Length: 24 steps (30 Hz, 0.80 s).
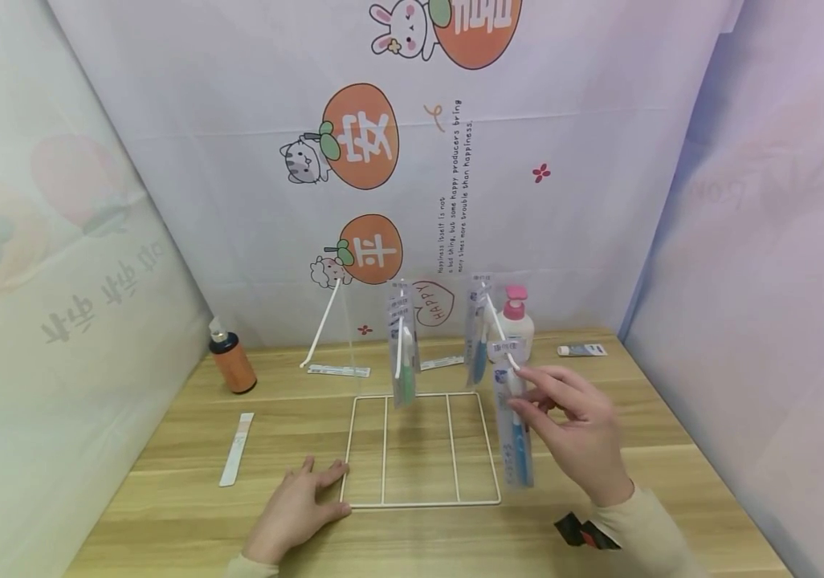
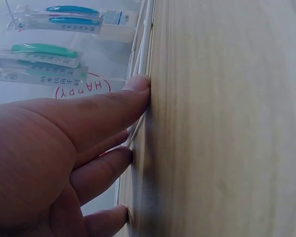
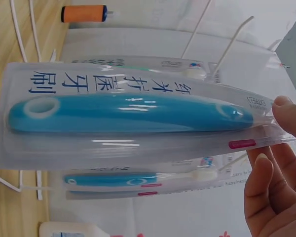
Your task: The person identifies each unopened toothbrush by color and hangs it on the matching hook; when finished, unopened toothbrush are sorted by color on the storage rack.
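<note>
Two hands work at a wooden desk (image 1: 166,449) hemmed in by printed cloth walls. On it stands a white wire rack (image 1: 419,449), its flat grid base lying on the wood and slanted pegs rising behind. The left hand (image 1: 296,506) lies flat on the desk with fingers straight and relaxed, its fingertips (image 2: 138,84) pressing the base's near left corner; it holds nothing. The right hand (image 1: 578,433) pinches the top end of a packaged blue toothbrush (image 1: 516,433), which hangs upright just right of the rack, its header close to the tip of the right peg (image 1: 502,337). The right wrist view shows fingertips (image 3: 286,111) on the pack's edge, near the bristle end. Two more packs already hang: a green one (image 1: 403,353) on the middle peg and a blue one (image 1: 479,337) on the right peg. An orange bottle (image 1: 231,361), a pink-capped pump bottle (image 1: 516,321) and a loose flat strip (image 1: 237,449) sit around.

To hang it cleanly, I judge the pack's hole should be lined up squarely with the peg tip, with the base held firmly down.
</note>
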Available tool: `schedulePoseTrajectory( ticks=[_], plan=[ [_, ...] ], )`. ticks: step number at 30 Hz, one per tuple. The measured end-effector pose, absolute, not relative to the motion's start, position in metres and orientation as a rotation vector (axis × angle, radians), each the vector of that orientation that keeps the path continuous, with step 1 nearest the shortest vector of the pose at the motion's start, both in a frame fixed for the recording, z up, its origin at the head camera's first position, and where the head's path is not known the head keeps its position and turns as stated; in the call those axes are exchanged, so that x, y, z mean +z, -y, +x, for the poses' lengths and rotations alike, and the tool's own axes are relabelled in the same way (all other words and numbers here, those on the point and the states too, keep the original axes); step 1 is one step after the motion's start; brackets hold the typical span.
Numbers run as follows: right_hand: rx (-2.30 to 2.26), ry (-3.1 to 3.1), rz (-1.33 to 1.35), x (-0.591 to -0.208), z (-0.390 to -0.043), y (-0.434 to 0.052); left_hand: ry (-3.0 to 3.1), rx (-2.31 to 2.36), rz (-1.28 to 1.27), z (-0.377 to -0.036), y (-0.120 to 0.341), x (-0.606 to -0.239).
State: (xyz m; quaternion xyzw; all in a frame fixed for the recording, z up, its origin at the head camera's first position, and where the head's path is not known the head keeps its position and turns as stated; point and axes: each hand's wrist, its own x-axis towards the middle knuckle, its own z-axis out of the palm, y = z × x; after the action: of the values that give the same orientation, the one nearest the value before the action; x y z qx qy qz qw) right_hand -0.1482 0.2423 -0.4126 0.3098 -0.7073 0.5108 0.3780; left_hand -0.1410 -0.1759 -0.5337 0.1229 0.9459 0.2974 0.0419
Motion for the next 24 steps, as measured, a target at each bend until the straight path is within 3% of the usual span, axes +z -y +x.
schedulePoseTrajectory(
  ticks=[24],
  plan=[
    [0.998, 1.765, 0.584, -0.421, -0.223, -0.223, -2.898, 0.911, 0.382, -0.141, 0.176, -0.533]
  ],
)
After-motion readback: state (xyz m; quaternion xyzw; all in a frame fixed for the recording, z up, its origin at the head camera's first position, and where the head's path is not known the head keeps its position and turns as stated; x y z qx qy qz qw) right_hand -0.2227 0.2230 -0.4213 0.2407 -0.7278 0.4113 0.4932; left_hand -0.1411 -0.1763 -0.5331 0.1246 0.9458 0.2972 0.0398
